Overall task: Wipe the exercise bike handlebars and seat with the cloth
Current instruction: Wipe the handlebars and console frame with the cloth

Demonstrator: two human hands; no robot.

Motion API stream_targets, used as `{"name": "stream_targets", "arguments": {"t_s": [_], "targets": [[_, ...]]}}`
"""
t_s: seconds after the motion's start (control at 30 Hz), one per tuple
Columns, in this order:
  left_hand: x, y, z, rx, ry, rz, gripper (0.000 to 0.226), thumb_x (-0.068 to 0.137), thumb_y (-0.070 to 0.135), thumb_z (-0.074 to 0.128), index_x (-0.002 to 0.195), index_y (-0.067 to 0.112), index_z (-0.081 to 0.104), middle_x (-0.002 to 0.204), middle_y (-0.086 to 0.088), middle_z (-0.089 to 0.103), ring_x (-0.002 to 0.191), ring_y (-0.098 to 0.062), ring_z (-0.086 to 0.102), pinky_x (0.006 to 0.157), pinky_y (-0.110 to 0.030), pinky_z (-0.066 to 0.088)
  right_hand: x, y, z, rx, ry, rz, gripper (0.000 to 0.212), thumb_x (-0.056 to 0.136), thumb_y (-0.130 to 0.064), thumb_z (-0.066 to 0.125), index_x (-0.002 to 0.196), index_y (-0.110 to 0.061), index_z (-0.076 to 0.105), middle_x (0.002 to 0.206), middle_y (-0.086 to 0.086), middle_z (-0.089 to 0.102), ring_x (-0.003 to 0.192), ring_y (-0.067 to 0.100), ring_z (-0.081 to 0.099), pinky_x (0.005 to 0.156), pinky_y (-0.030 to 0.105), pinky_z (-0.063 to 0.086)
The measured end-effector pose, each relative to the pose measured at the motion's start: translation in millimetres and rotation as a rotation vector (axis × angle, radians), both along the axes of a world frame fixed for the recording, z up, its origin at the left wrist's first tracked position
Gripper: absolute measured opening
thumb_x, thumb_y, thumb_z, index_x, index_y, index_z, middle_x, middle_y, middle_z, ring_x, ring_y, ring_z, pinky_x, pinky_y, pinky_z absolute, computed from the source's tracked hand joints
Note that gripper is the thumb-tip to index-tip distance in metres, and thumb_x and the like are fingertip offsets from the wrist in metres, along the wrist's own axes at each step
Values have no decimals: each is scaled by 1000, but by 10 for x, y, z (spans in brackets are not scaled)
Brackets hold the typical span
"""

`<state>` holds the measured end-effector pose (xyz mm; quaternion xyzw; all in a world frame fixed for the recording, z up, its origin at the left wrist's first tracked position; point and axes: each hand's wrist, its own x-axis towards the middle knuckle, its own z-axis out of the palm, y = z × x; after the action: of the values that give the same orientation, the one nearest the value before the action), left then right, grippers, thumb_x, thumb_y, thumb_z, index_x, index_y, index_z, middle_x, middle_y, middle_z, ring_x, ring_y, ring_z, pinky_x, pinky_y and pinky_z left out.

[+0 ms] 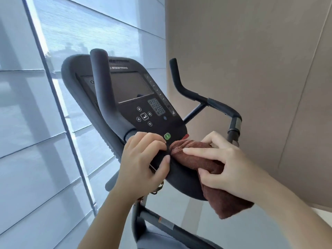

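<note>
The exercise bike's black handlebars rise on both sides of the console: a left upright grip (pixel 103 83) and a right bent bar (pixel 188 90). Below the console runs the padded centre handlebar section (pixel 181 177). My left hand (pixel 143 159) is closed around that padded section just under the console. My right hand (pixel 224 168) presses a folded brown cloth (pixel 215 184) onto the same section, to the right of my left hand. The cloth's loose end hangs down past the bar. The seat is not in view.
The black console (pixel 136 90) with a dark screen, keypad and green button (pixel 167 136) stands right above my hands. A window with blinds (pixel 45 123) fills the left. A beige wall (pixel 251 60) is on the right. The bike frame (pixel 161 221) runs below.
</note>
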<state>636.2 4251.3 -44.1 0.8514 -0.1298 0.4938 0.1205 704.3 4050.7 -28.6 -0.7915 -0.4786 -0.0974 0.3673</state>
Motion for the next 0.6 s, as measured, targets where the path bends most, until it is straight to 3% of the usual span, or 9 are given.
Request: {"name": "stream_targets", "arguments": {"t_s": [0.1, 0.3, 0.43, 0.6], "targets": [[-96, -147, -37, -4, 25, 128, 25, 79, 25, 50, 76, 5, 63, 90, -3, 64, 84, -24, 56, 75, -41, 42, 137, -209, -78, -33, -28, 6, 43, 74, -25, 62, 109, -49, 59, 102, -22, 43, 97, -6, 48, 84, 5, 38], [-226, -448, -51, 4, 149, 329, 30, 79, 33, 48, 87, 9, 65, 100, -2, 63, 104, -27, 53, 89, -38, 38, 548, -633, -239, -15, -117, 8, 45, 74, -18, 65, 114, -38, 61, 106, -8, 49, 92, 15, 57, 82, 33, 51], [-283, -716, -95, -10, 231, 388, 37, 79, 38, 47, 95, 11, 65, 108, -3, 62, 120, -27, 46, 98, -38, 31, 934, -815, -271, 39, -133, -67, 46, 74, -13, 68, 115, -33, 63, 106, -2, 50, 91, 16, 57, 82, 29, 49], [-182, -1120, -202, 21, 250, 430, 34, 79, 40, 47, 92, 15, 65, 104, 3, 62, 109, -18, 52, 103, -50, 25, 992, -612, -342, 141, -129, 31, 42, 77, -16, 66, 117, -29, 62, 113, 1, 54, 102, 18, 51, 92, 29, 43]]}}
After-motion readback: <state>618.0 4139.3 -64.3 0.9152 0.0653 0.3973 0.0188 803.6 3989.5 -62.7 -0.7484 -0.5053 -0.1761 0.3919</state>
